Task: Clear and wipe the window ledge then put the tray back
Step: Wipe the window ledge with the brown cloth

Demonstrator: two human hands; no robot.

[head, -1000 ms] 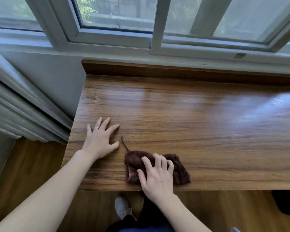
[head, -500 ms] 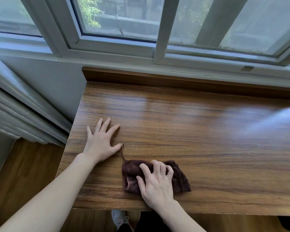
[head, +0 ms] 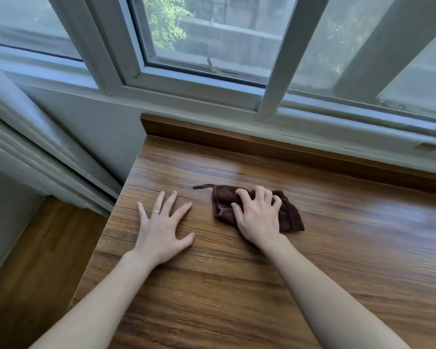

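Observation:
A wide wooden window ledge (head: 342, 253) fills the lower right of the head view. On it lies a small dark brown cloth (head: 292, 219) with a thin loop at its left end. My right hand (head: 258, 217) sits on top of the cloth with bent fingers digging into the fabric. To the left of the cloth, my left hand (head: 161, 227) rests flat on the bare wood near the ledge's left edge, fingers spread, a ring on one finger. No tray is in view.
A raised wooden lip (head: 262, 144) runs along the back of the ledge under the white sliding window frame (head: 275, 71). Left of the ledge's edge are grey wall mouldings (head: 35, 152) and, lower down, a wooden floor (head: 35, 260).
My right hand has pushed the cloth away from the front edge toward the window and a little right. The left hand has stayed flat in place. The view has come closer over the ledge.

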